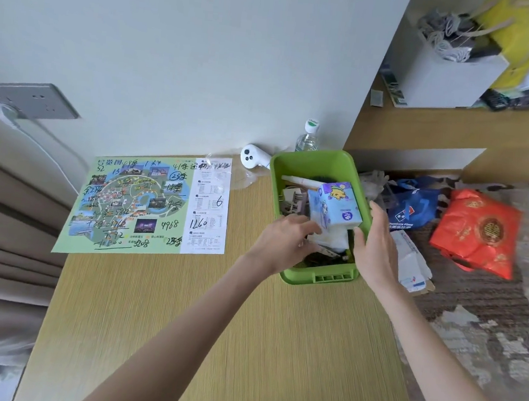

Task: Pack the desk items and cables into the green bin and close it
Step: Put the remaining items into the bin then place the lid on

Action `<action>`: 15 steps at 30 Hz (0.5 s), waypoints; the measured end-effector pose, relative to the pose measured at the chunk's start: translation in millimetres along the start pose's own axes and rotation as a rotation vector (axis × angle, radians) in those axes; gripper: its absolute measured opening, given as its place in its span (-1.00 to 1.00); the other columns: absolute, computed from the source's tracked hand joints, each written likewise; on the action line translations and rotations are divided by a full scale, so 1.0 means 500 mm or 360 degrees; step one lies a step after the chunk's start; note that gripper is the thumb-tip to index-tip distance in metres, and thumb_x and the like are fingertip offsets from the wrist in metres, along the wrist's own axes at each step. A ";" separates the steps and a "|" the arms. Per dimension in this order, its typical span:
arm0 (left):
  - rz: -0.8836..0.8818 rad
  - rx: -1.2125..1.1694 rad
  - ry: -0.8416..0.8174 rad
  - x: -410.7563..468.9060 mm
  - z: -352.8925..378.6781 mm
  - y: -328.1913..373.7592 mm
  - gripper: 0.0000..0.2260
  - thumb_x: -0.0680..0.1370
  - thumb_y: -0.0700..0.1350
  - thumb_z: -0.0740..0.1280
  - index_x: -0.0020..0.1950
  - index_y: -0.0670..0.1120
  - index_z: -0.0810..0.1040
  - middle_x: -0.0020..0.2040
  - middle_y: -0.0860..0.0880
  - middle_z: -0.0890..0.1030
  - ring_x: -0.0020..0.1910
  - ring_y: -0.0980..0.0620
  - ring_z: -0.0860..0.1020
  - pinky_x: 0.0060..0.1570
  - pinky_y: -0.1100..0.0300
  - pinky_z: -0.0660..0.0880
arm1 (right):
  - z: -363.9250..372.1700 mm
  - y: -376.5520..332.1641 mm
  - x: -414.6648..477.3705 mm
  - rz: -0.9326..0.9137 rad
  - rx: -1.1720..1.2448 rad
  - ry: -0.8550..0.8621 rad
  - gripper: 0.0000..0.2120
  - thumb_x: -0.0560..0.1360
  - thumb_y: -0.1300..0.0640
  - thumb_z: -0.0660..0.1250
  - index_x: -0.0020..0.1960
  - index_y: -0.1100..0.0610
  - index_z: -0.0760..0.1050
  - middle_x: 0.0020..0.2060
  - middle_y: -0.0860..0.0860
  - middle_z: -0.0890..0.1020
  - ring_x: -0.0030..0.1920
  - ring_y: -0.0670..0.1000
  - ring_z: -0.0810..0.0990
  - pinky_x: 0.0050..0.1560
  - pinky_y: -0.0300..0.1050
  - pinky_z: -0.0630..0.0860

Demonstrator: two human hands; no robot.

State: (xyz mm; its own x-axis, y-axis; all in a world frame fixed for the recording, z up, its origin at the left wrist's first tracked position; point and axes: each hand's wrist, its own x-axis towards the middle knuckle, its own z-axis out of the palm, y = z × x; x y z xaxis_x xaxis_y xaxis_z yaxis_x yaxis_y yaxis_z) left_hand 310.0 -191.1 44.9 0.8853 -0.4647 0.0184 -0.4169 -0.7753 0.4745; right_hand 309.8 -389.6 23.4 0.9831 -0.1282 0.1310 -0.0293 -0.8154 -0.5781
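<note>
Desk [211, 340]: a wood-grain top fills the near and middle ground. The near part is bare, which suggests most loose items are already packed.
Map [146, 205]: a large printed sheet with handwritten numbers lies flat at the far left of the desk, well apart from the bin.
Green bin [330, 276]: stands at the desk's right edge, open-topped and piled nearly to the rim. No lid is in view, so closing is not yet possible.
Red bag [476, 233]: crumpled on the floor to the right, beside a blue bag [414, 205].
Right hand [376, 246]: straddles the bin's right wall, thumb inside and fingers straight and pressed together outside. It pinches the wall, probably to keep the bin from sliding off the edge.
Left hand [285, 238]: reaches into the near half of the bin. The fingers are close together and bent down onto a white packet, likely to settle the contents. I cannot tell whether they grip or only press.
Tissue pack [335, 205]: pale blue with cartoon print, tilted on top of the pile at the far right.
White controller [252, 157]: lies by the wall, just left of the bin.
Water bottle [308, 138]: stands upright behind the bin.
White cable [45, 147]: runs down from the wall socket at far left, plugged in and probably yet to be packed.
</note>
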 end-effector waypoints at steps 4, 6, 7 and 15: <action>-0.0099 0.0036 0.0442 -0.009 -0.009 -0.018 -0.71 0.52 -0.06 0.37 0.22 -0.12 0.56 0.16 -0.06 0.54 0.14 -0.08 0.47 0.11 0.02 0.43 | 0.008 -0.008 0.002 0.0160 -0.0013 0.0027 -0.59 0.59 0.30 0.20 0.42 0.19 0.26 0.22 0.17 0.56 0.09 0.23 0.58 -0.15 -0.06 0.41; -0.0277 0.0020 0.0652 -0.013 -0.006 -0.022 -0.66 0.49 -0.12 0.38 0.25 -0.16 0.50 0.21 -0.11 0.48 0.16 -0.12 0.45 0.11 0.01 0.45 | 0.009 -0.014 0.003 0.0219 -0.0037 0.0046 -0.61 0.59 0.32 0.17 0.41 0.20 0.29 0.14 0.19 0.60 0.07 0.25 0.57 -0.10 0.01 0.45; -0.0397 -0.0008 0.0718 -0.014 -0.002 -0.024 -0.62 0.48 -0.14 0.38 0.27 -0.17 0.47 0.23 -0.13 0.45 0.18 -0.13 0.44 0.13 0.01 0.45 | 0.009 -0.016 0.003 0.0242 -0.0048 0.0050 -0.62 0.59 0.32 0.17 0.40 0.21 0.31 0.10 0.20 0.61 0.06 0.25 0.57 -0.07 0.03 0.46; -0.1115 -0.0719 0.0469 -0.005 0.016 -0.020 -0.72 0.54 -0.07 0.28 0.18 -0.15 0.35 -0.12 -0.09 0.60 -0.21 -0.10 0.61 -0.24 -0.11 0.59 | 0.003 -0.026 0.006 0.0401 -0.0010 0.0050 -0.70 0.60 0.30 0.18 0.32 0.24 0.41 -0.04 0.21 0.64 0.00 0.25 0.60 -0.04 0.06 0.49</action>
State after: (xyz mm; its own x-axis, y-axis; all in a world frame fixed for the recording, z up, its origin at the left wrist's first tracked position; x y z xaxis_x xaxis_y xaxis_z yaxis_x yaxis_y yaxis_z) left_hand 310.2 -185.6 33.0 0.9498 0.2315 -0.2105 0.3077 -0.5683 0.7631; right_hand 313.1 -378.6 30.2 0.9385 -0.3451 0.0085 -0.2738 -0.7592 -0.5905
